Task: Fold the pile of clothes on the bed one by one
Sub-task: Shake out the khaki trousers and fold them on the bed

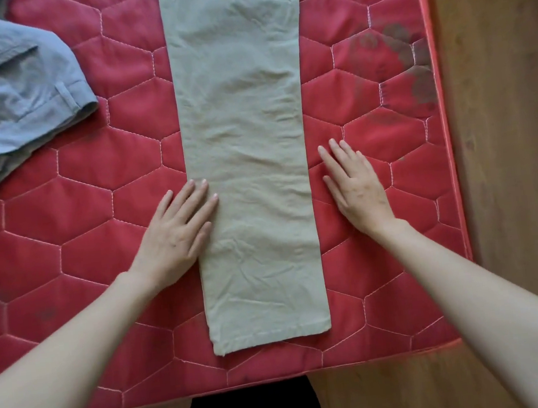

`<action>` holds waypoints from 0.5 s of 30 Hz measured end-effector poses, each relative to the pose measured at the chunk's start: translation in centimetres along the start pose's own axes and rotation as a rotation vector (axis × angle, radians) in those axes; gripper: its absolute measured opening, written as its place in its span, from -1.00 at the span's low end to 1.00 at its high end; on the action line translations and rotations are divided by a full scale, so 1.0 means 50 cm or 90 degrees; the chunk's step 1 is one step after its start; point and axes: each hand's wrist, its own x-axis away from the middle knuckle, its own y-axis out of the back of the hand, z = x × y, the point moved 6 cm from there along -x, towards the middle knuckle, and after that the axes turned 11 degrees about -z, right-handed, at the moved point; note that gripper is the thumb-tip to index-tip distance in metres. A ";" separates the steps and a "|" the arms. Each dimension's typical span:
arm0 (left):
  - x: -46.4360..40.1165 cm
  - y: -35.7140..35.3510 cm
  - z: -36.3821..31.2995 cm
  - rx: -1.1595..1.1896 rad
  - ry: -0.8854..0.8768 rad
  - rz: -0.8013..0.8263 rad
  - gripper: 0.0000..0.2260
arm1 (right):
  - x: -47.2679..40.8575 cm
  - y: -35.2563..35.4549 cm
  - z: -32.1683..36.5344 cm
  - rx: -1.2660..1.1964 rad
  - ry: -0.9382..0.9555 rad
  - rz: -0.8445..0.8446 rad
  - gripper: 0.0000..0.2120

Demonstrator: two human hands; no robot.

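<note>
Bare red mattress [66,245] lies open either side of the long khaki trousers [247,172]; the grey clothes pile [7,98] blocks the far left, the mattress edge bounds the right

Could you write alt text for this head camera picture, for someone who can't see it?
Beige trousers lie flat lengthwise on a red quilted mattress; the left hand rests flat on their edge, the right hand flat on the mattress beside them. A grey garment lies crumpled at far left.
</note>
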 end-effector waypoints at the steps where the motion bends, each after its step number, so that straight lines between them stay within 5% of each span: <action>1: -0.001 0.011 0.013 -0.010 -0.020 -0.011 -0.59 | -0.001 0.009 -0.008 -0.008 0.011 -0.013 -0.52; 6: -0.042 0.051 0.084 -0.079 -0.127 -0.024 -0.64 | -0.047 0.038 0.013 0.018 0.149 -0.077 -0.46; 11: -0.118 0.062 0.107 -0.094 -0.216 -0.047 -0.65 | -0.094 0.035 0.050 0.103 0.421 -0.129 -0.62; 15: -0.168 0.056 0.111 -0.103 -0.324 -0.046 -0.67 | -0.122 0.029 0.039 0.140 0.528 -0.095 -0.64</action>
